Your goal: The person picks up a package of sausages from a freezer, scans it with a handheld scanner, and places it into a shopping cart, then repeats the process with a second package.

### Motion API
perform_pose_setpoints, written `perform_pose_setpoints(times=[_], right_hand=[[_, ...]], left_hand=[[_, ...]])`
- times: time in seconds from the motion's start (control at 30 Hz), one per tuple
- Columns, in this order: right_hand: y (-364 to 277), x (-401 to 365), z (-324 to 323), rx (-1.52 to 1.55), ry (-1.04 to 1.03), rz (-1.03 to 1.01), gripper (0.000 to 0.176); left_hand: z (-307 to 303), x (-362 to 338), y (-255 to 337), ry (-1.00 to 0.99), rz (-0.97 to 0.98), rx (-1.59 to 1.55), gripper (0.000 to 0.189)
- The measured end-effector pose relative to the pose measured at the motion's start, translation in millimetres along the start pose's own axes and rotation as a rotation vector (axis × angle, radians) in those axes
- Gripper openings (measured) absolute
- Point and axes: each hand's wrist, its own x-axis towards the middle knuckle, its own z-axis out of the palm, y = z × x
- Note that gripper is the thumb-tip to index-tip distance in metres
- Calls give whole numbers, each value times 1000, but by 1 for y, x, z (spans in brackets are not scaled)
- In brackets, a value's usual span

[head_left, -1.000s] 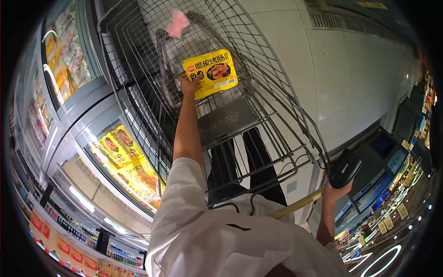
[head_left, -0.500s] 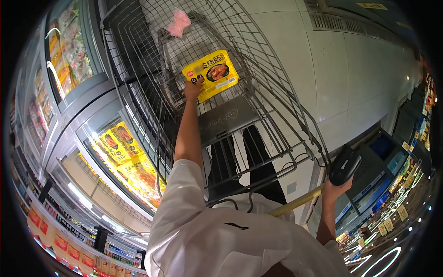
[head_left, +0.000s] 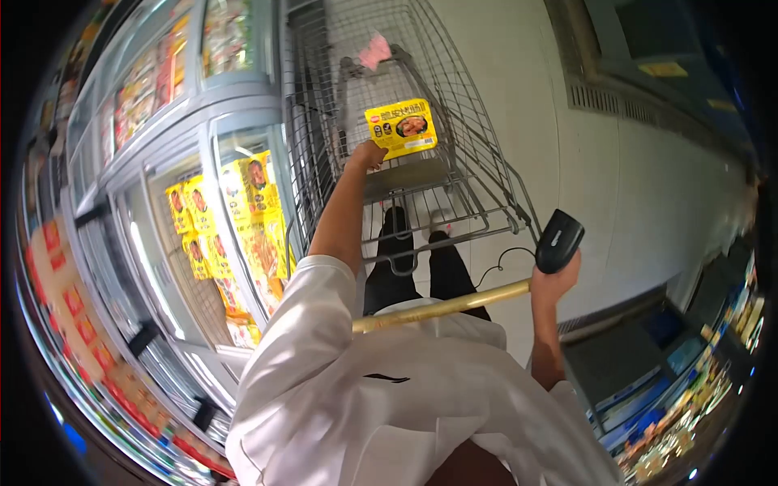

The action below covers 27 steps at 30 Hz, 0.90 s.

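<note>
My left hand [head_left: 370, 154] grips the lower left corner of a yellow food package [head_left: 403, 128], its printed front with a picture of sausages facing up. The package is over the inside of a grey wire shopping cart [head_left: 486, 154]. At the right, my right hand [head_left: 557, 279] is closed around a black handheld scanner [head_left: 559, 241], whose head sticks up above the fingers. A yellow bar [head_left: 446, 310] crosses in front of my body and reaches my right hand. Farther along the cart lies a crumpled pink item [head_left: 375, 52].
Glass-door freezers [head_left: 207, 105] with yellow packages [head_left: 255, 194] stand on the left. Pale floor tiles [head_left: 519, 105] run right of the cart, past a floor grille [head_left: 596, 99]. A dark cable [head_left: 502, 257] hangs near my legs. Shelves with goods are at the lower right.
The view has turned, and the cart now appears more upright and farther off. The package, still in my left hand, appears smaller. The scanner has shifted left and up in view.
</note>
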Motion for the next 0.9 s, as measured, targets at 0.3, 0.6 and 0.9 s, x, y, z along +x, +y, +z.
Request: perform_pose_setpoints(times=[0.3, 0.6, 0.9], right_hand=[[2, 8, -31, 27, -45, -197, 33], [-74, 0, -93, 60, -440, -406, 33], [-184, -89, -49, 4, -723, -599, 36]], left_hand=[[53, -316, -1, 648, 610, -604, 28], [148, -458, -123, 715, 544, -1318, 24], [97, -493, -266, 969, 349, -1568, 24]])
